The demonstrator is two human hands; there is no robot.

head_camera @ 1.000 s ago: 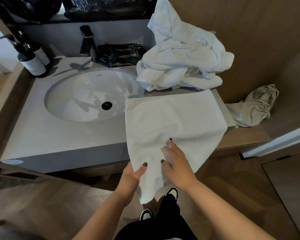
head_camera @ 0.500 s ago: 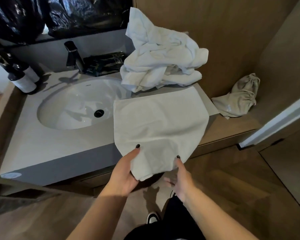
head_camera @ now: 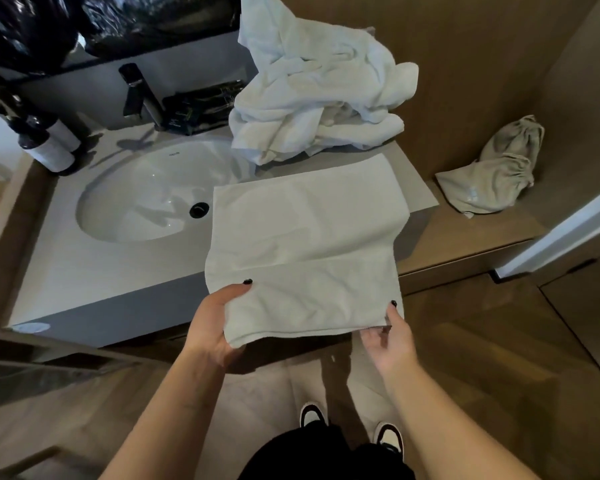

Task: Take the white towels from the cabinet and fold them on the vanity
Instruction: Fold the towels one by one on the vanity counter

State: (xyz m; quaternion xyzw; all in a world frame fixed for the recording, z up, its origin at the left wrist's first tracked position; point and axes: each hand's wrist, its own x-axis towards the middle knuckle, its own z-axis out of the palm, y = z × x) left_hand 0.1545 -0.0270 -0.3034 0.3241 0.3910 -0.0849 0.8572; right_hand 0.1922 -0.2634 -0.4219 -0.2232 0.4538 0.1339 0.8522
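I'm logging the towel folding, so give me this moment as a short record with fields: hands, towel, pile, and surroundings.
left hand: grips near left corner of the towel
right hand: pinches near right corner
towel: far part flat on the vanity, near edge lifted off the front
pile: unfolded white towels, back right, beside the sink
surroundings: beige bag on the wooden ledge, right

2 hands [head_camera: 211,318] pinch towel [head_camera: 305,244] (vanity edge).

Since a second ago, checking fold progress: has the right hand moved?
Yes. The right hand left the towel's middle and went rightward, away from the sink, to its right corner.
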